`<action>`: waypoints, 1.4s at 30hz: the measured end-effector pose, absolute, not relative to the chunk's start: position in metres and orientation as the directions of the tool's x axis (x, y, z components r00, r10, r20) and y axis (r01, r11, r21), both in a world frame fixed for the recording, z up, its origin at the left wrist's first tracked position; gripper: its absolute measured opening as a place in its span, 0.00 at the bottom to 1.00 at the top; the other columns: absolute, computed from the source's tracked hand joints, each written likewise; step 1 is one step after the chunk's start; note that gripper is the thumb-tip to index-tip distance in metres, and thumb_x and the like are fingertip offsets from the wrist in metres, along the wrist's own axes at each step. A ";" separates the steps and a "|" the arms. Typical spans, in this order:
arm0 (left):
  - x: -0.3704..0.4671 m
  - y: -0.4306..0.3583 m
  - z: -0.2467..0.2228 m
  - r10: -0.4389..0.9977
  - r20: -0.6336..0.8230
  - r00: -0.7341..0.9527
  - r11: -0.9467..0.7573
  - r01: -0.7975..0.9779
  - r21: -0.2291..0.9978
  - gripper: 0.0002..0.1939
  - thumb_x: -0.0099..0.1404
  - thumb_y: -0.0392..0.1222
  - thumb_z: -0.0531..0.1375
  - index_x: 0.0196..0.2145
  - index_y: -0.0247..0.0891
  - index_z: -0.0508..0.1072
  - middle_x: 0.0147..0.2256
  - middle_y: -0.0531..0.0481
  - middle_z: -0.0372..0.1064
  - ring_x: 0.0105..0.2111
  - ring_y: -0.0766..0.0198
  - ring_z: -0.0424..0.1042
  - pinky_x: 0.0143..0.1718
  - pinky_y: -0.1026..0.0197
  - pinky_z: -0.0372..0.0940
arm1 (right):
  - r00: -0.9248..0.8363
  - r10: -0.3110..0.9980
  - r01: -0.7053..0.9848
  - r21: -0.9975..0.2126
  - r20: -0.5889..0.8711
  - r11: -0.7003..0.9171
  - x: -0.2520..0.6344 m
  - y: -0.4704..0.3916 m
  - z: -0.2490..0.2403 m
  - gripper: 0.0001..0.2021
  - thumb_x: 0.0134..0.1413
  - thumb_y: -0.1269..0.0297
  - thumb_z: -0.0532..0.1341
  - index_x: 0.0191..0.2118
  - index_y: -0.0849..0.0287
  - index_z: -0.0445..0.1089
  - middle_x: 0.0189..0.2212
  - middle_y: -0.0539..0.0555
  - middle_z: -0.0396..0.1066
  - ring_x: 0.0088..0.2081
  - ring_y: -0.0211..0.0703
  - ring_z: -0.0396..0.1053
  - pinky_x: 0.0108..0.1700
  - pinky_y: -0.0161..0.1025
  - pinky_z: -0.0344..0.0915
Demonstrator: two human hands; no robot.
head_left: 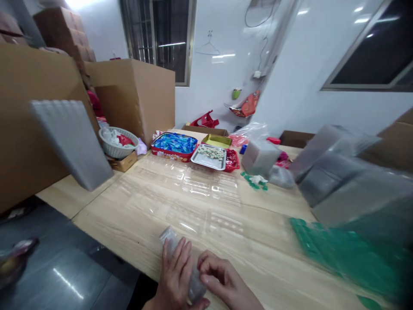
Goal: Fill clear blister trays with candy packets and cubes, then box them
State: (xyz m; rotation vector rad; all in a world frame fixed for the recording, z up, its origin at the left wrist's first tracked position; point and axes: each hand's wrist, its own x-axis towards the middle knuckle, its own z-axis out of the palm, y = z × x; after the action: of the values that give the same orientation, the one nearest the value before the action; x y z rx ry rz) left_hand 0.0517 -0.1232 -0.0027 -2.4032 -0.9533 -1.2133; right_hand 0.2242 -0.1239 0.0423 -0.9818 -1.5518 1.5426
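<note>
A narrow clear plastic pack (195,287) lies at the table's near edge. My left hand (176,273) rests over it, fingers stretched along its top and thumb at its lower end. Against the pack's right side, my right hand (216,275) has its fingers curled and pinched together; what they hold, if anything, is too small to make out. Beyond my hands, clear molded plastic trays (196,183) are spread on the wooden table (135,241).
Farther back are a tin of blue packets (174,143), a metal tray (209,157) and a white basket (118,143). A tall stack of clear trays (72,142) stands left. Wrapped stacks (358,185) and green plastic (342,249) lie right.
</note>
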 end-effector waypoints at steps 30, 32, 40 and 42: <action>-0.148 -0.146 0.024 0.742 -0.348 -0.573 0.006 -0.513 0.858 0.33 0.43 0.46 0.70 0.47 0.36 0.69 0.31 0.49 0.73 0.31 0.58 0.73 0.32 0.58 0.67 | -0.788 0.608 -0.178 -0.981 0.098 -0.072 -0.023 -0.078 0.034 0.18 0.49 0.48 0.62 0.23 0.59 0.69 0.33 0.52 0.63 0.37 0.43 0.63 0.41 0.38 0.58; -0.156 -0.146 0.029 0.729 -0.349 -0.589 -0.017 -0.525 0.851 0.36 0.42 0.43 0.70 0.49 0.37 0.67 0.30 0.51 0.73 0.31 0.59 0.72 0.32 0.59 0.67 | -0.798 0.601 -0.189 -0.967 0.050 -0.171 -0.034 -0.078 0.031 0.17 0.47 0.50 0.63 0.22 0.60 0.69 0.33 0.52 0.62 0.36 0.42 0.61 0.40 0.38 0.57; -0.186 -0.139 0.017 0.650 -0.345 -0.677 -0.048 -0.490 0.871 0.36 0.43 0.39 0.68 0.51 0.36 0.65 0.30 0.50 0.75 0.30 0.59 0.73 0.32 0.59 0.68 | -0.691 0.720 -0.185 -0.979 0.067 -0.087 -0.072 -0.077 0.016 0.15 0.52 0.54 0.59 0.23 0.59 0.63 0.30 0.51 0.61 0.34 0.41 0.59 0.37 0.37 0.56; -0.193 -0.135 0.016 0.618 -0.357 -0.700 -0.047 -0.486 0.873 0.34 0.42 0.39 0.68 0.49 0.36 0.66 0.31 0.50 0.75 0.32 0.57 0.74 0.33 0.58 0.68 | -0.609 0.779 -0.167 -0.984 0.151 0.061 -0.082 -0.070 0.008 0.15 0.55 0.54 0.56 0.24 0.58 0.62 0.28 0.50 0.61 0.32 0.40 0.59 0.36 0.37 0.56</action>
State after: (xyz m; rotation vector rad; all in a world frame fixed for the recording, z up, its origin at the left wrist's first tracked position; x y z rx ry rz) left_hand -0.1927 -0.1350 0.0160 -0.2438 -2.4417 -3.0660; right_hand -0.0825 -0.0703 0.0083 -0.6257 -1.6112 1.6438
